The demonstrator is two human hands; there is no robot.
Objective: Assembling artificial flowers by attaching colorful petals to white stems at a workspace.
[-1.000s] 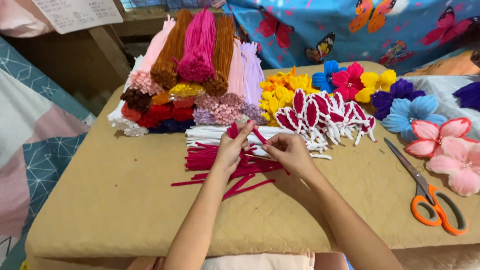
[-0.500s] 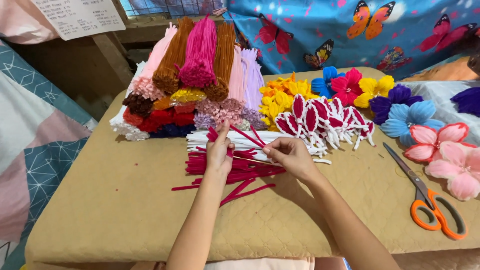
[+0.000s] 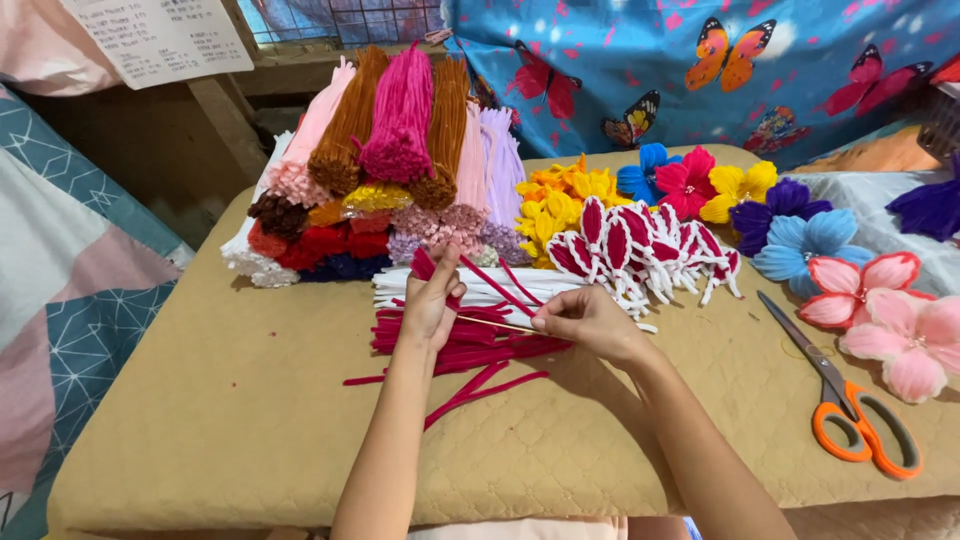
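Bench (image 3: pixel 250 420) carries stacked pipe-cleaner bundles (image 3: pixel 390 150); beneath both hands lies the crimson pipe-cleaner pile (image 3: pixel 480 350). Left hand (image 3: pixel 432 300) pinches crimson stems upright, right hand (image 3: pixel 590 322) grips a thin stick (image 3: pixel 495 323) between them.

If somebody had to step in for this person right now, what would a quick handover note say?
Left hand: raised, pinching a few dark pink pipe cleaners.
Right hand: pinching one end of a thin stick that runs across to the left hand.
Supplies: loose dark pink pipe cleaners lie under the hands, white ones behind them, coloured bundles stacked at the back of the padded tan table.
Done: a row of red and white petals and finished flowers to the right.
Left: the piece in hand looks unshaped. Orange-handled scissors lie on the right.
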